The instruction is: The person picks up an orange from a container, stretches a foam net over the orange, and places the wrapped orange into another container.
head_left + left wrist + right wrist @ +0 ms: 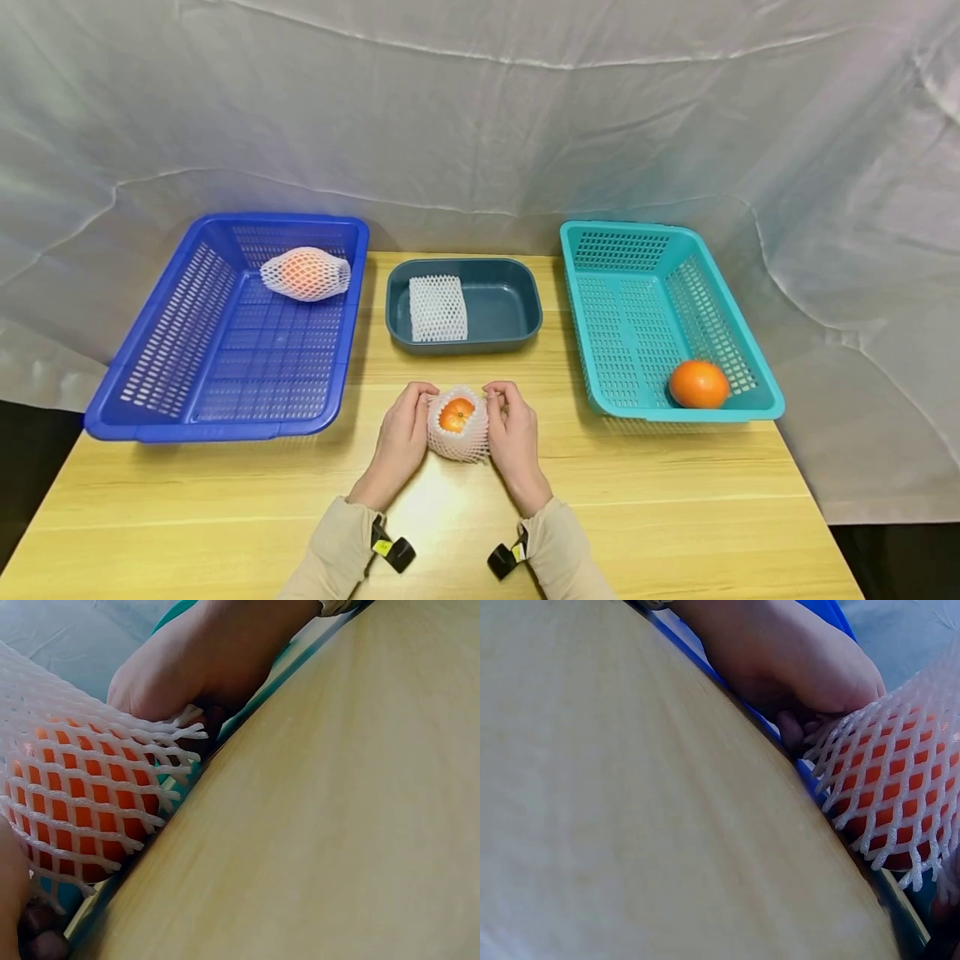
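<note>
An orange (pixel 456 415) sits inside a white foam net sleeve (pixel 461 447) on the table, its top showing through the sleeve's opening. My left hand (pixel 403 442) pinches the net's left side, and my right hand (pixel 514 437) pinches its right side. Seen from the left wrist, the net (pixel 82 791) covers the orange down to a loose zigzag edge, with the right hand (pixel 195 664) gripping the far side. From the right wrist, curled fingers of the left hand (pixel 795 660) hold the net (pixel 900 780). Some fingertips are hidden behind the net.
At the left, a blue basket (pixel 225 432) holds another netted fruit (pixel 306 273). A dark teal tray (pixel 502 308) at the back middle contains a flat foam net (pixel 438 308). To the right, a turquoise basket (pixel 622 333) holds a bare orange (pixel 699 384). A grey curtain (pixel 480 125) hangs behind.
</note>
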`<state>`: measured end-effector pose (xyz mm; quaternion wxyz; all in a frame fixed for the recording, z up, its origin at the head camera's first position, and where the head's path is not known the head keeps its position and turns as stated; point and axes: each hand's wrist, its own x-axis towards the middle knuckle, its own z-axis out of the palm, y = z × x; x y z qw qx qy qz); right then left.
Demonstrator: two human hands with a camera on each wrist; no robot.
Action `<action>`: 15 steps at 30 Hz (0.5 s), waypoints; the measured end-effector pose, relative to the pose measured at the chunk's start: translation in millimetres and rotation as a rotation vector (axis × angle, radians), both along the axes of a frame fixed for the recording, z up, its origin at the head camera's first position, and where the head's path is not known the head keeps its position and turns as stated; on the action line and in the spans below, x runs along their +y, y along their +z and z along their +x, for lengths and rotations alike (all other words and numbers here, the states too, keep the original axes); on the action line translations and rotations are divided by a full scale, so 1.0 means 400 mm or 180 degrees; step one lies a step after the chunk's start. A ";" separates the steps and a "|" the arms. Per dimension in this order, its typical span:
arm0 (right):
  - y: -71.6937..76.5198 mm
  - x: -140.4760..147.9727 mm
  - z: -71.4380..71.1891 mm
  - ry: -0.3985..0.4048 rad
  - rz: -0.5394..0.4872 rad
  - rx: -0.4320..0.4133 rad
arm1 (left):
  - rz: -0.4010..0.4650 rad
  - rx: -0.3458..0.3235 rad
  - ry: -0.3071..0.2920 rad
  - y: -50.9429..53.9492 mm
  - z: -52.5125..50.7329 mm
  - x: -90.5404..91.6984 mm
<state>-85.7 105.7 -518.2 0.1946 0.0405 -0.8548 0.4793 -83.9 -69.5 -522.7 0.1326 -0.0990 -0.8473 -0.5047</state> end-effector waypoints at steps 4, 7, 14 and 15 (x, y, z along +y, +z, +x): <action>-0.002 0.002 -0.001 -0.0059 0.0163 0.0048 | -0.0327 0.0149 0.0070 0.001 0.001 -0.003; -0.005 0.003 -0.002 -0.0104 0.0288 0.0035 | -0.0478 0.0236 0.0106 0.000 0.001 -0.005; -0.008 0.005 -0.003 -0.0174 0.0541 0.0128 | -0.0797 0.0358 0.0155 -0.003 0.001 -0.008; -0.009 0.005 -0.004 -0.0186 0.0571 0.0149 | -0.0851 0.0364 0.0166 -0.002 0.000 -0.009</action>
